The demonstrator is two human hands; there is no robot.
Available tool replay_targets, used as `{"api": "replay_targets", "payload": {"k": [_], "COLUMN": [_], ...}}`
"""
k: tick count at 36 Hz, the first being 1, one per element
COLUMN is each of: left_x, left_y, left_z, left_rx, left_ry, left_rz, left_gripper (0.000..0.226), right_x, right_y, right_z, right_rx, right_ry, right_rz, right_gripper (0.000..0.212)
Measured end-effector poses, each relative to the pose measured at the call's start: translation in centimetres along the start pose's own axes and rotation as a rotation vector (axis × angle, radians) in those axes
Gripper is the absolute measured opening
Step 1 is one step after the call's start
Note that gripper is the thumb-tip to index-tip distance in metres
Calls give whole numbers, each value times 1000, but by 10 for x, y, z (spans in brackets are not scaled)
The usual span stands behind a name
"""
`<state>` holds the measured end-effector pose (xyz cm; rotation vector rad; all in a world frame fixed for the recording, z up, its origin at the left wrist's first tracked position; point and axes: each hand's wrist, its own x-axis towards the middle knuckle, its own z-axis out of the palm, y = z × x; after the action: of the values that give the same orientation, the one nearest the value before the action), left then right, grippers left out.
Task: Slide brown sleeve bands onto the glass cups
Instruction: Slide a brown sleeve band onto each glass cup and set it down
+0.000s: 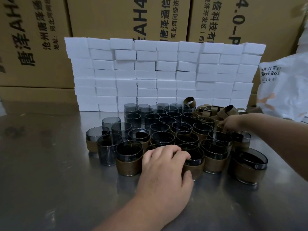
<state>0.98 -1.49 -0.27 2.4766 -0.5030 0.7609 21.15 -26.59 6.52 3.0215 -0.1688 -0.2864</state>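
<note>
With the left hand (164, 161) clutching a near sleeved cup (194, 160) and the right hand (230, 123) pinching a band (220, 125) at the far right, any nudge risked toppling the tightly packed glasses (160, 129).

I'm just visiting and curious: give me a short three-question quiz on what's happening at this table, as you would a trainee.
1. True or false: every glass cup already wears a brown band.
2. Which hand reaches into the pile of loose bands: A the left, B the right?
3. Fill in: the left hand rests on a banded cup in the ___ row.

Key:
1. False; the bare cups at the left and back have none.
2. B; the right hand is at the pile, behind the cups.
3. Front, nearest the camera.
</note>
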Motion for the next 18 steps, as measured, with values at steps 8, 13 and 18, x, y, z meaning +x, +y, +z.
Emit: {"api": "replay_targets", "payload": {"k": [8,13,18], "left_x": [1,1,1], "left_y": [0,0,0], "left_z": [0,-1,-1], "left_rx": [3,13,11], "left_ry": [2,-10,-6], "left_rz": [25,39,43], "left_gripper": [37,42,43], "right_x": [-6,-19,-51], "right_y": [7,-8,-63], "right_z": [-14,-35,-47], "right_rx": [9,122,116], "right_ry": [212,549,634], "right_rz": [-58,-147,-390], "right_gripper": [25,28,26]}}
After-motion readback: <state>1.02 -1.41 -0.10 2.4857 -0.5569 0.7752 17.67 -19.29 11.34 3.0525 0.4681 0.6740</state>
